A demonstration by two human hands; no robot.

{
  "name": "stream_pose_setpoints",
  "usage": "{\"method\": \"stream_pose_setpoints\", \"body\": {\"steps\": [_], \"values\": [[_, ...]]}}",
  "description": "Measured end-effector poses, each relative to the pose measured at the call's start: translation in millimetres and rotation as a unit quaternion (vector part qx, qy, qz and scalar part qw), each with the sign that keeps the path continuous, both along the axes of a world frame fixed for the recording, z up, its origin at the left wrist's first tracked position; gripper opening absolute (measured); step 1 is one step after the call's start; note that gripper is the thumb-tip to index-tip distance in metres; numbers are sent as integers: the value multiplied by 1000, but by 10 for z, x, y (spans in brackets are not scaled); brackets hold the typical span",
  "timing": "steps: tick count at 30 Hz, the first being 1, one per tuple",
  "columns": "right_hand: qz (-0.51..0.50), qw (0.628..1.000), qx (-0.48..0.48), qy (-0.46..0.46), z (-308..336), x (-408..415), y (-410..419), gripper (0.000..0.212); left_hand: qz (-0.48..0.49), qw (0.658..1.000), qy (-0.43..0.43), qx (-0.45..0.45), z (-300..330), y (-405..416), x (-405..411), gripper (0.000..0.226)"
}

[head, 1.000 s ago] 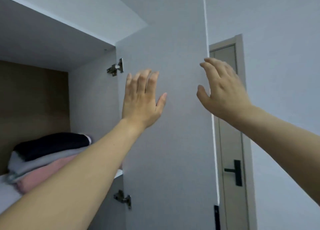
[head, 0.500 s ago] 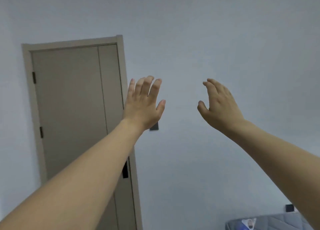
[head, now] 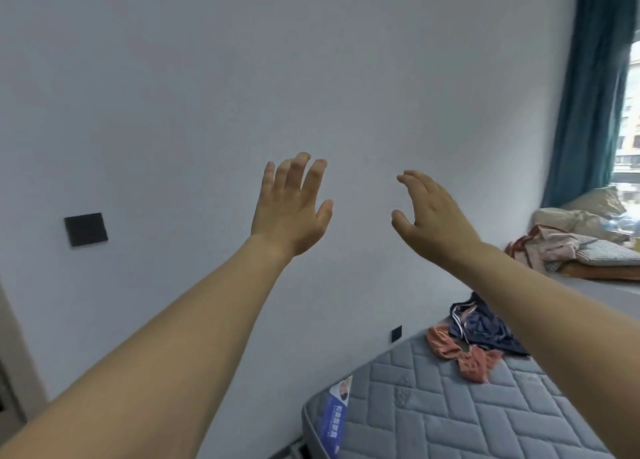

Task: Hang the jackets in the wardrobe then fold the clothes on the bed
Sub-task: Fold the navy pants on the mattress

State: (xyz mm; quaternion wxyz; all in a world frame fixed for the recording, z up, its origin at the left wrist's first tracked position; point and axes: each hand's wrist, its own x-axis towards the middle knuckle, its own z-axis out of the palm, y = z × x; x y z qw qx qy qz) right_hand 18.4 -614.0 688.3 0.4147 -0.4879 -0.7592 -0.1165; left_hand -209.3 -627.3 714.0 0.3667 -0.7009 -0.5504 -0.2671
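Note:
Both my arms are stretched out in front of a bare white wall. My left hand (head: 292, 204) is raised with its fingers straight and holds nothing. My right hand (head: 431, 216) is beside it, fingers loosely bent, also holding nothing. Low on the right lies the bed's grey quilted mattress (head: 433, 410). On it, near the wall, lie a crumpled salmon-pink garment (head: 460, 353) and a dark navy garment with white stripes (head: 485, 330), partly hidden by my right forearm. The wardrobe is out of view.
A black wall switch (head: 86, 228) sits on the wall at left, a small black socket (head: 396, 334) near the mattress. A teal curtain (head: 592, 84) hangs by the window at right. Pillows and bedding (head: 571, 237) are piled on the window ledge. A door frame edge (head: 14, 365) shows far left.
The view has swung right, from the wardrobe past the room door to the wall and bed. Both hands have stayed raised and empty in front of me.

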Motion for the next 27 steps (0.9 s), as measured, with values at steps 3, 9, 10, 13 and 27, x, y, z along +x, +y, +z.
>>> {"method": "stream_pose_setpoints", "body": {"steps": [3, 9, 10, 13, 27], "values": [[-49, 998, -41, 0, -291, 526, 423, 57, -57, 997, -27, -44, -298, 724, 505, 61], [-146, 971, -186, 26, -1205, 1827, 1177, 53, -124, 979, 71, -146, -1039, 1965, 1723, 61], [-158, 965, -206, 41, -1334, 2017, 1308, 52, -131, 976, 83, -152, -1121, 2152, 1901, 61], [-195, 948, -236, 83, -1687, 2477, 1739, 48, -158, 969, 85, -170, -1327, 2703, 2388, 61], [-266, 887, -351, 141, -4327, 3134, 4519, 44, -193, 882, 93, -420, -4048, 5899, 3132, 55]]}}
